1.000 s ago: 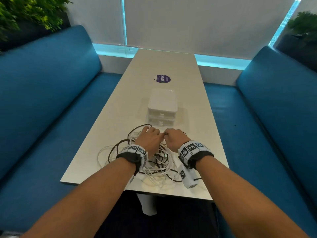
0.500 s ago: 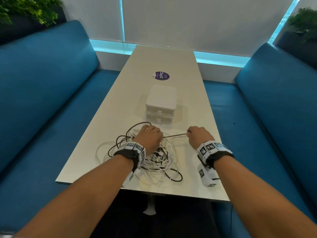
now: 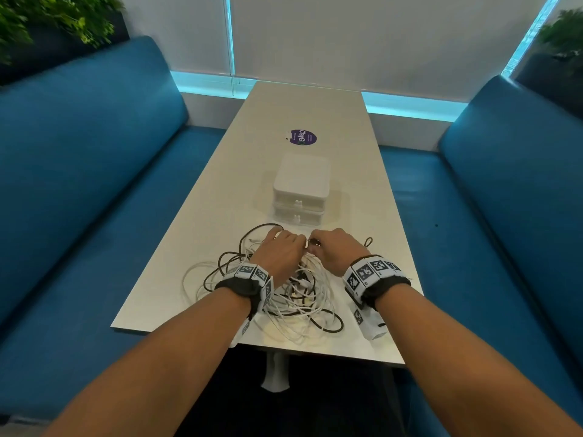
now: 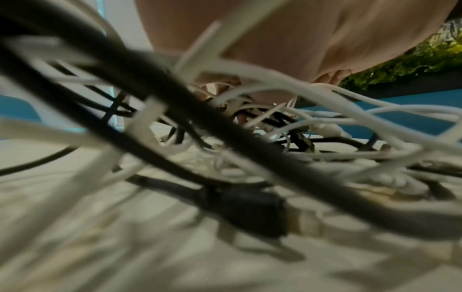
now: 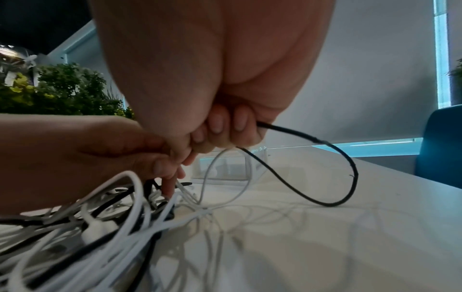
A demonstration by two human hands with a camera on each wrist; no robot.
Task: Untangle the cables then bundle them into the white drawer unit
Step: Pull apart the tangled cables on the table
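Note:
A tangle of white and black cables (image 3: 293,298) lies on the near end of the table (image 3: 220,197). My left hand (image 3: 291,244) rests on top of it, fingers curled into the strands; in the right wrist view the left hand (image 5: 172,166) pinches cables there. Touching it, my right hand (image 3: 317,244) grips a black cable (image 5: 325,144) in its curled fingers (image 5: 235,126). The cable hangs in a slack loop (image 3: 367,241) to the right. The white drawer unit (image 3: 301,184) stands just beyond both hands, its two drawers closed. A black plug (image 4: 250,207) lies under the left wrist.
A purple round sticker (image 3: 303,137) sits on the table beyond the drawer unit. Blue sofas (image 3: 94,184) run along both sides of the table. The near table edge (image 3: 315,351) is close under the tangle. Plants (image 3: 56,17) stand behind the sofas.
Half a second ago my right hand had drawn the black cable taut to the right. It has come back beside the left hand, and the cable now loops slack.

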